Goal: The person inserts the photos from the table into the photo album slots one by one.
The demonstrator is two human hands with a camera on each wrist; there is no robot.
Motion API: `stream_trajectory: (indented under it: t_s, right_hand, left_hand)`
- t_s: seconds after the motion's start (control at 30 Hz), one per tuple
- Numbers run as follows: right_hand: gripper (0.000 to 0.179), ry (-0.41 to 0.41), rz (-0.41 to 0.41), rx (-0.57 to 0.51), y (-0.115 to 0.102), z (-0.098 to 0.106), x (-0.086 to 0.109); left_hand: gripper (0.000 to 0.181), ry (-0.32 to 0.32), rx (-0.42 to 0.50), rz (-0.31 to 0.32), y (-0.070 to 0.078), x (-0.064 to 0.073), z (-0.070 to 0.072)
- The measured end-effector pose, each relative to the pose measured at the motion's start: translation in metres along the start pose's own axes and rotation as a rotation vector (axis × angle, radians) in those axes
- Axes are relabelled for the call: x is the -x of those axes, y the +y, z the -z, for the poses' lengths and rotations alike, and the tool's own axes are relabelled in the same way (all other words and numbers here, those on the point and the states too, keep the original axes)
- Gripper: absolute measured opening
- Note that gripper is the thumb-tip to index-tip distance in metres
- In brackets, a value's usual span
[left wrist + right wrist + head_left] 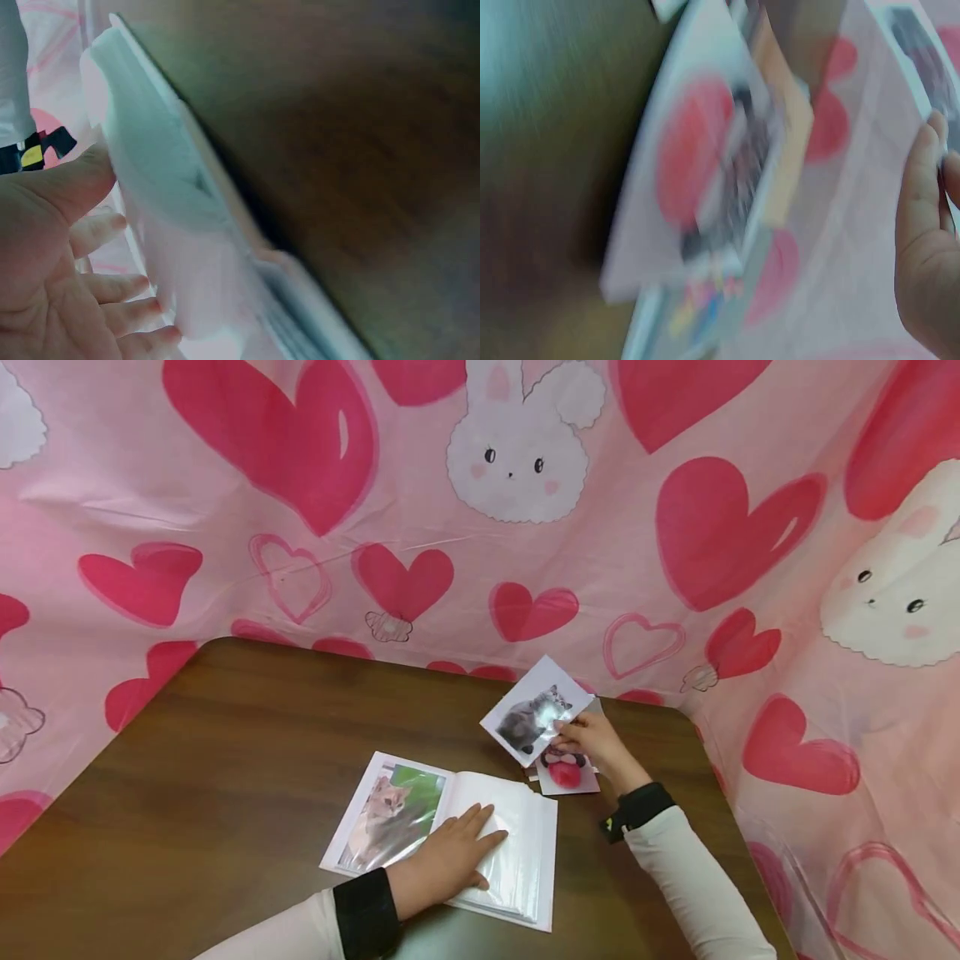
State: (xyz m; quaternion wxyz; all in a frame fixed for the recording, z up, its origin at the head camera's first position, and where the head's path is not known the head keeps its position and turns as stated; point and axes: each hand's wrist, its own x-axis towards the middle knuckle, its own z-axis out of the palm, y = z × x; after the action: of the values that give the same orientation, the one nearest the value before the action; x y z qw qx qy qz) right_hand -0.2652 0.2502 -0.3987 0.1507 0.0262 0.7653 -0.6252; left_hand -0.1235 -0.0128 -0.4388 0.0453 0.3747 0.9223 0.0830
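An open photo album (546, 860) lies on the wooden table, its left page filled by a photo of an orange cat (386, 818) under a clear sleeve. My left hand (448, 860) rests with fingers spread on the right page, a blank white sleeve. In the left wrist view the fingers of the left hand (82, 277) lie along the album pages (172, 172). My right hand (596, 743) pinches a white-bordered photo of a grey kitten (536, 718) by its lower right edge, above a small pile of photos (568, 777). The right wrist view shows the right hand (926, 232) with thumb and fingers on that photo.
The pile's top photo (697, 150) has a red shape on it; more prints stick out beneath. The dark brown table (225, 760) extends left of the album. A pink cloth (420, 527) with hearts and rabbits hangs behind the table and along its right side.
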Motion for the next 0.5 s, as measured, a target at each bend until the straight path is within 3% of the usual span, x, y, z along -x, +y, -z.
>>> stream_trajectory:
  t_s: [0.2,0.37,0.5]
  right_hand:
    - [0.025,0.036,-0.023,-0.115,0.018,-0.026,0.002]
    - [0.028,0.015,-0.053,-0.106,0.03,-0.034,0.009]
    - [0.031,0.001,-0.021,-0.097,0.03,-0.043,0.005]
  left_hand:
    - [0.067,0.055,-0.053,-0.011,0.001,0.004,0.0]
    - [0.067,0.025,-0.064,-0.008,0.009,0.006,-0.004]
    - [0.067,0.036,-0.094,0.006,0.005,0.005,-0.003]
